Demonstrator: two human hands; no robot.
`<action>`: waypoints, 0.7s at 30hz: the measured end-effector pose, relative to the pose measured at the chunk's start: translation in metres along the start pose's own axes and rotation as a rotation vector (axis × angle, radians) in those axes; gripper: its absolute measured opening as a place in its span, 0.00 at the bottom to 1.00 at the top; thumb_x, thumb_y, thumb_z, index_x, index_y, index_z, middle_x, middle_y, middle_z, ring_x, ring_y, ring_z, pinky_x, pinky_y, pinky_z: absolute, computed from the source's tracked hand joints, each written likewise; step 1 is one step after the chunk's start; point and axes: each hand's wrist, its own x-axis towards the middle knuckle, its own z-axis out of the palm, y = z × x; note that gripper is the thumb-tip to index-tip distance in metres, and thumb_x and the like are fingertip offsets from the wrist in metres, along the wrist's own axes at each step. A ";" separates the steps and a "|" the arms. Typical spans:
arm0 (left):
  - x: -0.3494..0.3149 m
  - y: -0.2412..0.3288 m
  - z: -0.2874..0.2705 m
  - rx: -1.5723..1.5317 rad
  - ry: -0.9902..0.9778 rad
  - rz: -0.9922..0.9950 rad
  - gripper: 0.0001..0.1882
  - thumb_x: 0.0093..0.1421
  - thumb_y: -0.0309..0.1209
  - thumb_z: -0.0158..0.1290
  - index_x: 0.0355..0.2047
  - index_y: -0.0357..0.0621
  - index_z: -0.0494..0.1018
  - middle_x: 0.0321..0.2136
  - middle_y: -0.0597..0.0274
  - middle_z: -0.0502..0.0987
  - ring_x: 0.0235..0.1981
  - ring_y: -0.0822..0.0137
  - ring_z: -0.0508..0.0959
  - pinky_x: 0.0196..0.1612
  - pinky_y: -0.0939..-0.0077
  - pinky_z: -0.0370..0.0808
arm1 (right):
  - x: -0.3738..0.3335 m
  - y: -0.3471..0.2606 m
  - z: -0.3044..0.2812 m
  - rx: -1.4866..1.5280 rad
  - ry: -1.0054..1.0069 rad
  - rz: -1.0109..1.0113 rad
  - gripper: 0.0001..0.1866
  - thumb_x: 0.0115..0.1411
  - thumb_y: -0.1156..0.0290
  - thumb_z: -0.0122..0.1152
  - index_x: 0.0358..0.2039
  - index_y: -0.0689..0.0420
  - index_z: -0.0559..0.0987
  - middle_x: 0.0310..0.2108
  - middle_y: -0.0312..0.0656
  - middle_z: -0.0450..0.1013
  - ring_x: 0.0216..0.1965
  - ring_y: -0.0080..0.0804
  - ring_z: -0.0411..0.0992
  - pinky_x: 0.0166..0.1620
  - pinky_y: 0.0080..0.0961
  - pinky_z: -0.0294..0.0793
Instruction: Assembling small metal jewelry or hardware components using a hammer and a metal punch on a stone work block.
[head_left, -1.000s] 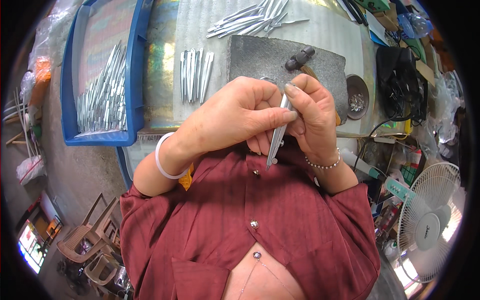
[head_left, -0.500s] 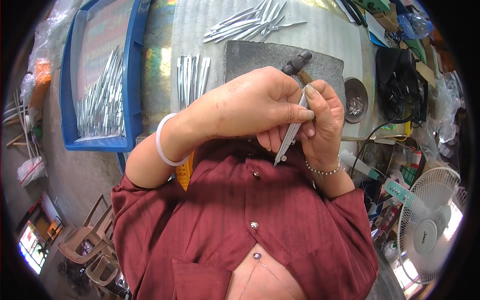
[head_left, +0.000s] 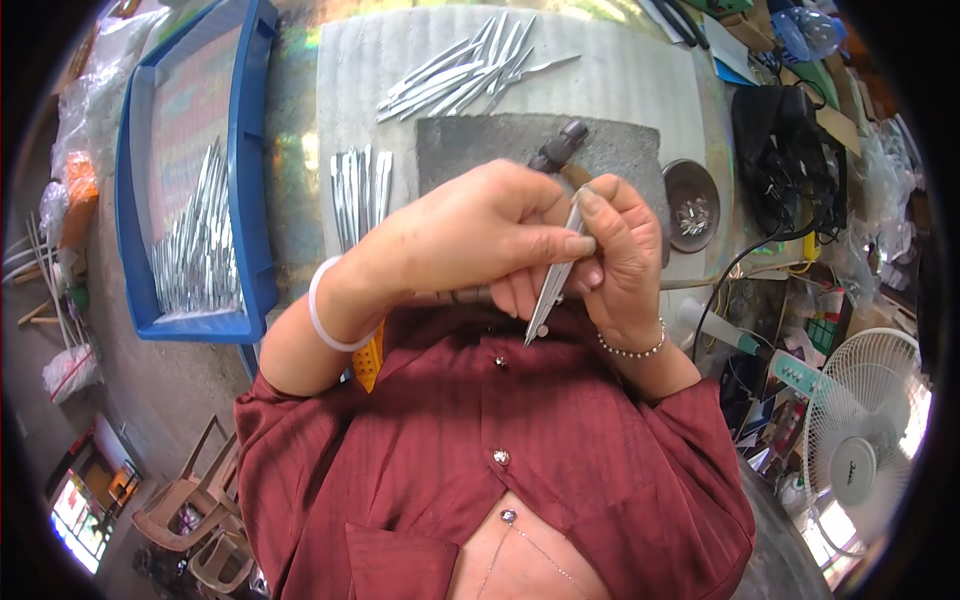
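Observation:
In front of my chest, both hands are closed on a slim silver metal tool [head_left: 546, 296], slanting with its pointed end down and a small round knob near that end. My left hand [head_left: 485, 225] pinches it between thumb and fingers, the other fingers curling below. Around the tool's upper end close the thumb and fingers of my right hand [head_left: 622, 238]. Just beyond the hands a hammer [head_left: 560, 147] lies on a dark grey slab [head_left: 460, 140]; my fingers hide part of its handle. To the left of the slab is a row of slim metal pieces [head_left: 360, 190].
A loose pile of metal pieces [head_left: 455, 75] lies beyond the slab. At the left, a blue tray [head_left: 262, 170] holds many more. Right of the slab sits a dark bowl [head_left: 680, 178] with small metal parts. A black cable [head_left: 712, 315] and a fan [head_left: 850, 440] are at the right.
The view has shifted, so the table things appear lower and a little to the left. Both hands keep their hold on the tool, with hardly any change in their grip.

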 end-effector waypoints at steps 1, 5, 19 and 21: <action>0.001 -0.007 0.000 -0.025 0.047 0.026 0.12 0.62 0.33 0.53 0.29 0.36 0.70 0.18 0.64 0.75 0.16 0.77 0.75 0.17 0.87 0.71 | 0.003 -0.005 -0.001 -0.029 -0.022 0.028 0.07 0.62 0.70 0.54 0.28 0.57 0.71 0.18 0.33 0.69 0.12 0.11 0.58 0.14 0.09 0.56; -0.017 -0.023 -0.001 -0.053 0.307 0.225 0.08 0.62 0.30 0.51 0.32 0.35 0.70 0.21 0.62 0.76 0.19 0.76 0.76 0.20 0.86 0.73 | 0.037 -0.051 -0.012 -0.297 -0.019 -0.152 0.08 0.63 0.69 0.52 0.28 0.58 0.72 0.18 0.32 0.68 0.12 0.12 0.59 0.17 0.09 0.58; -0.032 -0.077 0.005 -1.054 0.604 0.731 0.06 0.63 0.27 0.49 0.40 0.43 0.68 0.35 0.53 0.77 0.33 0.61 0.81 0.35 0.71 0.82 | 0.110 -0.078 -0.040 -1.391 -0.168 -0.417 0.19 0.53 0.73 0.58 0.46 0.59 0.72 0.32 0.39 0.73 0.26 0.21 0.69 0.30 0.18 0.68; -0.027 -0.082 0.010 -1.115 0.568 0.686 0.05 0.63 0.27 0.49 0.39 0.44 0.68 0.35 0.54 0.77 0.35 0.61 0.81 0.36 0.71 0.82 | 0.057 -0.062 -0.005 -0.956 -0.477 -0.160 0.20 0.54 0.77 0.60 0.48 0.61 0.72 0.32 0.37 0.73 0.27 0.16 0.68 0.30 0.14 0.68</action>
